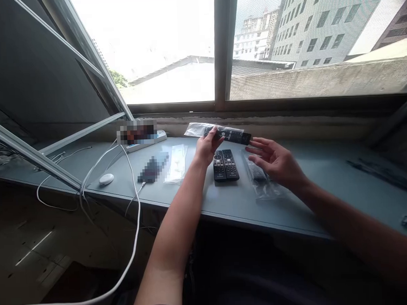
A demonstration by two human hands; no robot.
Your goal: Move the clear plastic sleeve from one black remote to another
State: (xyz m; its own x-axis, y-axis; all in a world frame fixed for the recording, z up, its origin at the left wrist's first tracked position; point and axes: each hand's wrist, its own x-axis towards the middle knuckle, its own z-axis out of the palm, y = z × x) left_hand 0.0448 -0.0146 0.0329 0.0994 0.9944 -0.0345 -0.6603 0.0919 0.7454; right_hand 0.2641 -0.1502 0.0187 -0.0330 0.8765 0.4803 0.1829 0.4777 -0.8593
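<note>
Your left hand [206, 145] pinches the slim black plastic remote control [230, 135] by its 9 o'clock end, held crosswise above the grey desk [324, 184]. Your right hand [273, 161], fingers spread and empty, hovers just off its 3 o'clock end. Two matching black remotes [225, 165] lie at 6 o'clock.

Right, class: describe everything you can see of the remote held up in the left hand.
The remote is a long, slim black bar, plastic by its look, with small pale buttons on its upper face. It is held above the table, lying roughly level and crosswise, its right end slightly lower. The left hand grips its left end with fingers curled over it. The right hand is open just below its right end; whether the fingertips touch it cannot be told. Clear wrapping lies behind it.
</note>
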